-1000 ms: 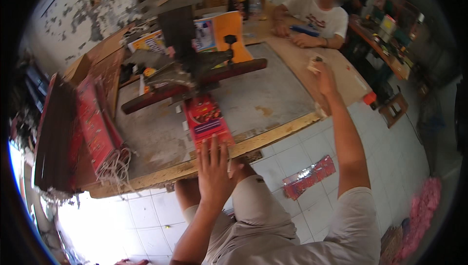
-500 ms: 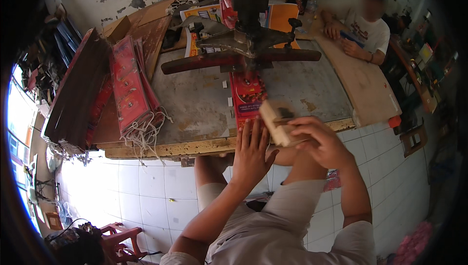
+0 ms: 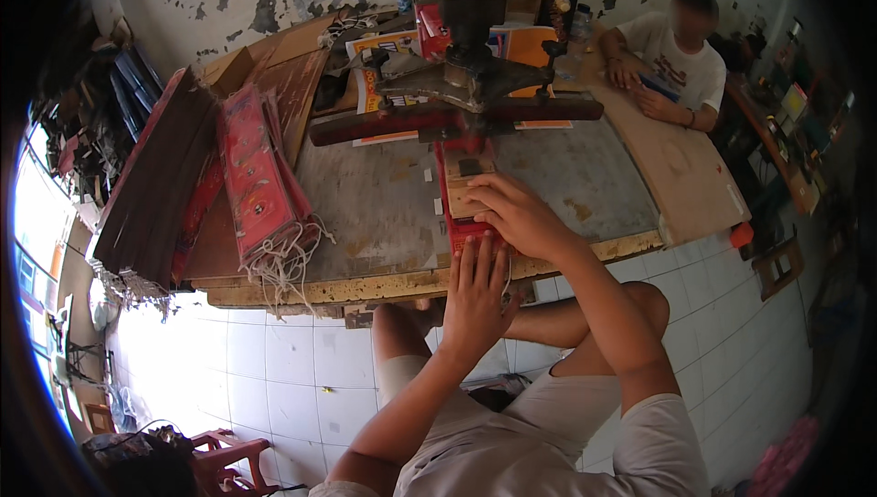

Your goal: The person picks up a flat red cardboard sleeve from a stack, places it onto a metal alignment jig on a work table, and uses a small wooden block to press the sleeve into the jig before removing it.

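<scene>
On the grey bench top (image 3: 566,191) lies a red printed piece, apparently a folded bag (image 3: 463,230), reaching under the dark press bar (image 3: 384,127). My left hand (image 3: 477,291) rests with outstretched fingers on its near end, at the bench edge. Just beyond, my right hand (image 3: 523,212) grips a pale wooden block (image 3: 464,194), which lies flat on the red piece and covers its middle. A thin cord hangs beside my left fingers.
Red bags with white cords (image 3: 260,177) lie piled at the left, beside a tall dark stack of flat pieces (image 3: 151,173). A co-worker (image 3: 676,68) sits at the far right behind a brown board (image 3: 685,177). A red stool (image 3: 228,460) stands at lower left.
My right hand has moved left and away from me, bringing the wooden block from a raised tilt down onto the red bag. My left hand remains on the bag's near end.
</scene>
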Demonstrator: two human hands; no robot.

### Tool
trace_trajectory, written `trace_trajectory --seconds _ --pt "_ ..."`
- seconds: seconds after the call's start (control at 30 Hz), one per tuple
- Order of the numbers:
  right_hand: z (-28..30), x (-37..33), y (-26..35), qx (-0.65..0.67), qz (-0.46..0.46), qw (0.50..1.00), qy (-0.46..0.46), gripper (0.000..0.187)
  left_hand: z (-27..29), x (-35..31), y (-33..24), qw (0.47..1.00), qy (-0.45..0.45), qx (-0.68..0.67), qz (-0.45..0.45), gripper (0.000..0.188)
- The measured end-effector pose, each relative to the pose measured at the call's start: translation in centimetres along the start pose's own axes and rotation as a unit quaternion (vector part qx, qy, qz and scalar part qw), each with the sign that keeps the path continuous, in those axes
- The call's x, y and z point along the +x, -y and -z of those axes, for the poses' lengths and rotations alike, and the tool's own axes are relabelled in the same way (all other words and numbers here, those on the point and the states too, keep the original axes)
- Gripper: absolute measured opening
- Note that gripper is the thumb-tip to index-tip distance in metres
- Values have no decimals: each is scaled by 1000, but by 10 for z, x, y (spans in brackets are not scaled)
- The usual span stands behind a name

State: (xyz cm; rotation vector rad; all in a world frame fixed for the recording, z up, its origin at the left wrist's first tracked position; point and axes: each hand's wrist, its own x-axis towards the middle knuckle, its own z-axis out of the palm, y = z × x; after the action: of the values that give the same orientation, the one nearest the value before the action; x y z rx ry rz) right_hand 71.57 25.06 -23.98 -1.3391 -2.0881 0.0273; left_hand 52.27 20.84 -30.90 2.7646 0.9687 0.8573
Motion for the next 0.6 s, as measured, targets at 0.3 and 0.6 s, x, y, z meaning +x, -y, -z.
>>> trace_trajectory --seconds 0.3,0.6 --pt "-8 0 -9 -13 9 1000 -13 38 -2 0 1 1000 5 -6 7 84" --pt "-13 -4 -12 -19 -17 997 -67 33 -2 -1 1 1000 18 -17 18 77"
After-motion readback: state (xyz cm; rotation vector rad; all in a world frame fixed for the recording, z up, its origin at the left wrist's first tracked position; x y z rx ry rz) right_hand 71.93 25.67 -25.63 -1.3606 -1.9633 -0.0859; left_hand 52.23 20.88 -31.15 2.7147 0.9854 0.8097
